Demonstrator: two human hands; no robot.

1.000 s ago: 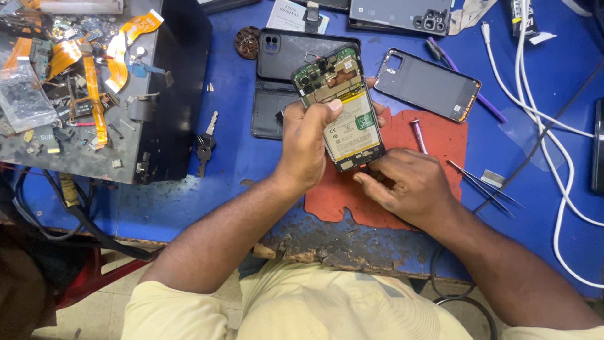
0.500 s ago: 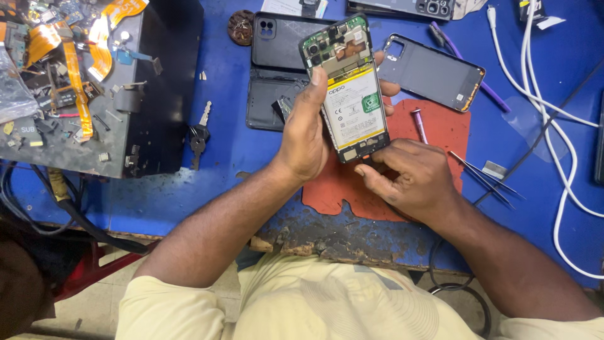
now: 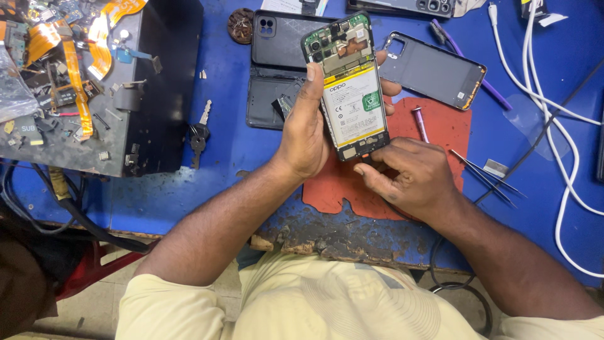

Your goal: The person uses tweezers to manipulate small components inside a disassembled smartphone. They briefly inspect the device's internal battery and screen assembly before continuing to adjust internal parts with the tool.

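- Since the earlier frames, the opened phone is being lifted farther up the bench and stood more upright over the red work mat, and the hands are being carried up with it.
- The phone is being held back-off, circuit board at the far end, white-and-yellow battery below it, above the mat's left part and just in front of a dark back cover lying on the blue table.
- The left hand is being kept wrapped along the phone's left edge, thumb laid up the side, fingers curled behind; a firm grip on the body.
- The right hand is being pressed against the phone's near end, thumb and forefinger pinched close at the bottom edge; whether a small part is being held there cannot be told.
- Step judged in hand: the bottom section, near the charging end, is being worked on while the body is steadied.
- Next move, as judged: fine fingertip control at that lower edge is being called for, with the left grip kept still; the small screwdriver and the tweezers are lying on the right, within reach.
- Farther right, a second phone shell and white cables are lying; at far left, a grey tray of flex strips and spare parts, with keys beside it.
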